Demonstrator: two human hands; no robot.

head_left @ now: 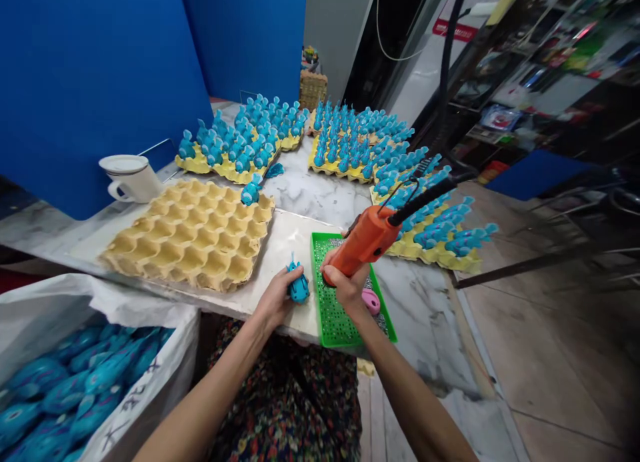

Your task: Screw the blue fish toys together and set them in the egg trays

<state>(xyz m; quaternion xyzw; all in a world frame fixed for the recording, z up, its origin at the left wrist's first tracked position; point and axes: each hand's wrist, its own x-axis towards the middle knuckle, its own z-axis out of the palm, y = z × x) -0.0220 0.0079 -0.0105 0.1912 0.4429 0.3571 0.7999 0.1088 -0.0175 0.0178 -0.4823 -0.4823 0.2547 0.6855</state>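
My left hand [277, 297] is closed around a small blue toy figure [299, 287] above the white tabletop, just left of a green basket. In my right hand [349, 285] is an orange electric screwdriver [361, 243], its black cord running up and to the right. The tool is tilted over the green basket [320, 329], which holds many small screws and a pink piece [371, 302]. The screwdriver's tip is hidden behind my right hand. A single blue toy [251, 190] sits at the back corner of a yellow egg tray [193, 239] to the left.
Yellow trays full of blue toys stand at the back left [235, 149] and along the right [350, 145]. A lidded white mug [131, 179] is beside a blue panel [100, 69]. At lower left, a white sack [173, 342] holds blue toy parts.
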